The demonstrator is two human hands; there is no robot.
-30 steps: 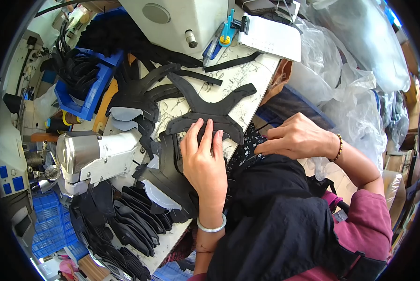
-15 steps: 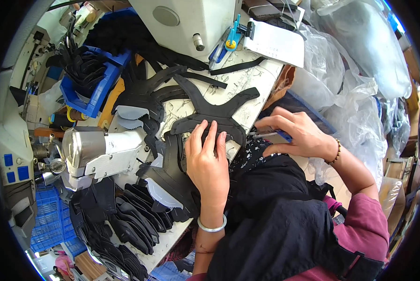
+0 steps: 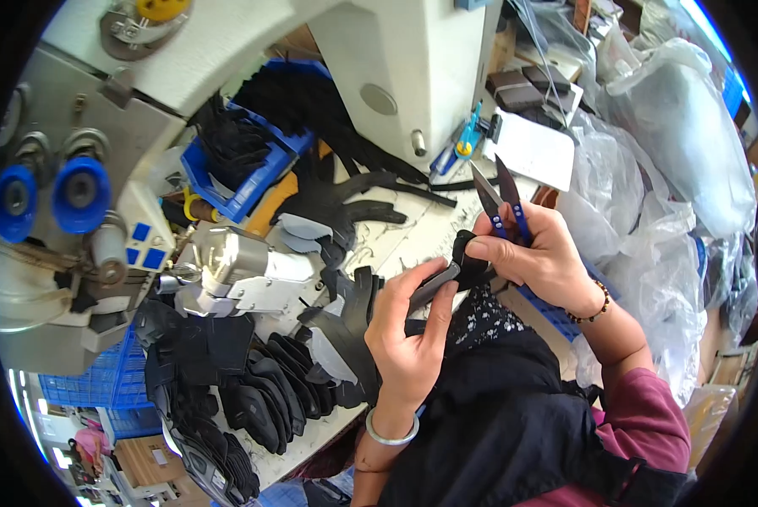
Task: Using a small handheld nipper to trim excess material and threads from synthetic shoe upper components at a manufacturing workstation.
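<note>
Above the front edge of the table, my left hand [image 3: 408, 338] is closed around a folded black padded piece [image 3: 434, 287], thumb on one side and fingers on the other. My right hand [image 3: 548, 258] pinches the far end of the same piece between thumb and finger. It also holds thread snips [image 3: 490, 203] with blue grips, their two blades apart and pointing up, away from the piece. Part of the black piece is hidden behind my fingers. Left of my hands lie more black cut pieces with grey-white patches [image 3: 332, 351] on the table.
The sewing machine's white arm [image 3: 269, 283] with a metal end stands left of my hands. Stacks of black pieces [image 3: 265, 389] line the table's near left. Behind are a blue bin [image 3: 235, 198] of black parts and a white notepad [image 3: 531, 152]. Clear plastic bags [image 3: 641, 211] fill the right side.
The black piece has come up off the table and is folded between both hands. The snips now show upright in my right hand, which has moved up toward the left. The head view has shifted.
</note>
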